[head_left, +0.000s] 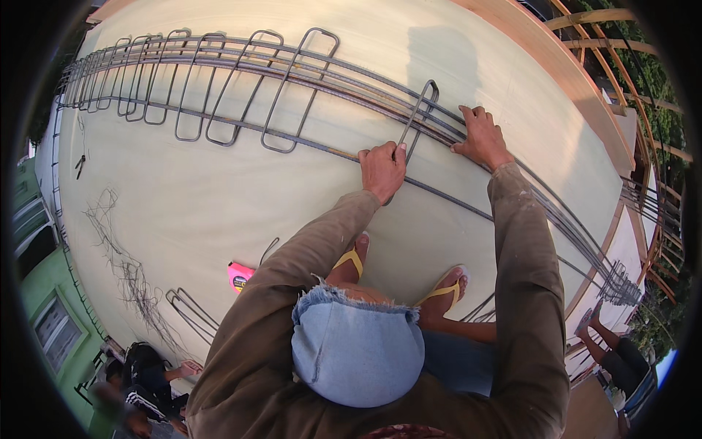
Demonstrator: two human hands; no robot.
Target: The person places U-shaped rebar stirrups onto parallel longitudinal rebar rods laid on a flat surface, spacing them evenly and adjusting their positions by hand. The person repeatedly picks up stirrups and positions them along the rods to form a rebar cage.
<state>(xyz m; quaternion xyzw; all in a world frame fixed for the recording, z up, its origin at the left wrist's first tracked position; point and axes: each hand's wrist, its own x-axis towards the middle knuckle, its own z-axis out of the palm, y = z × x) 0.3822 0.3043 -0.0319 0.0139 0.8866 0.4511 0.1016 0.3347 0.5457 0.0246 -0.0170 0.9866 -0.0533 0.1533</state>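
Observation:
My left hand is closed around the lower end of a rectangular steel stirrup, right where it meets the nearest long rebar. The stirrup leans across the bundle and loops around the long bars. Farther right, my right hand grips the far rebars, thumb on the near side and fingers over the far side. Left of my hands, several more stirrups stand spaced along the bars, closer together toward the far left end.
A pink tape measure lies near my left forearm. Tangled tie wire and dark pliers are on the pale floor at left. Loose stirrups lie at lower left. Other people sit at lower left and stand at lower right.

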